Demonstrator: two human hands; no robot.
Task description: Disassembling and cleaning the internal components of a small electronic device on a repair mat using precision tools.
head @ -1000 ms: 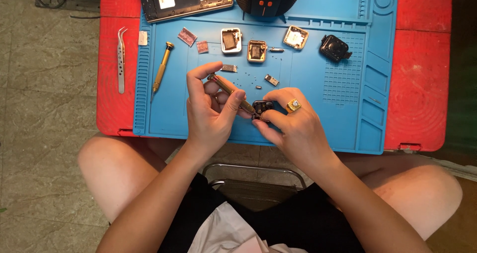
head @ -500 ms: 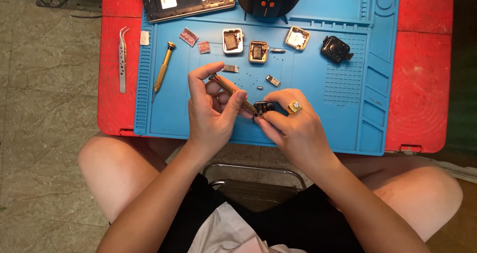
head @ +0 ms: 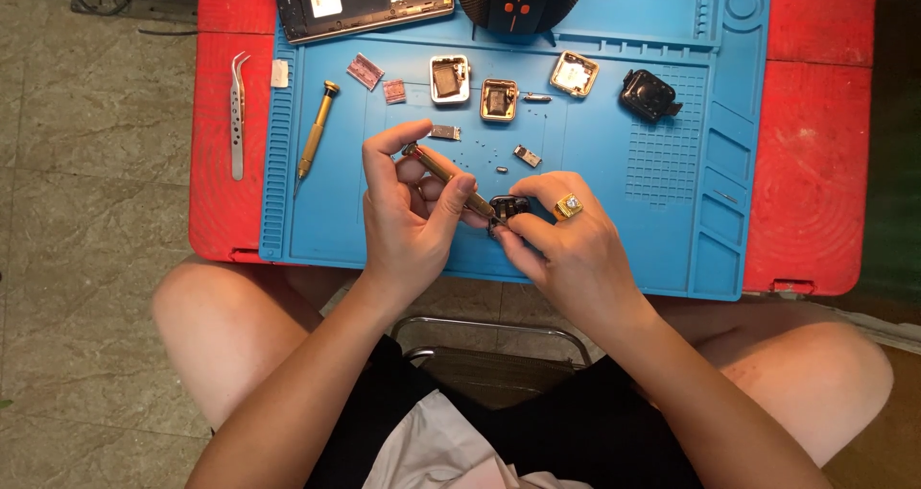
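Over the blue mat (head: pixel 403 239), my right hand (head: pixel 566 249) pinches a small dark part (head: pixel 508 206) steady at its near edge, so my left hand (head: pixel 408 220), fingers closed on a brass screwdriver (head: pixel 446 177), can angle its tip into it.

— Lying on the blue mat (head: pixel 672 249)?
— Spare brass screwdriver (head: pixel 316 130) at left, small square casings (head: pixel 449 78) up top, black module (head: pixel 649 95) at right.
— Off the mat?
— Steel tweezers (head: pixel 236 115) on the red table (head: pixel 815 163).
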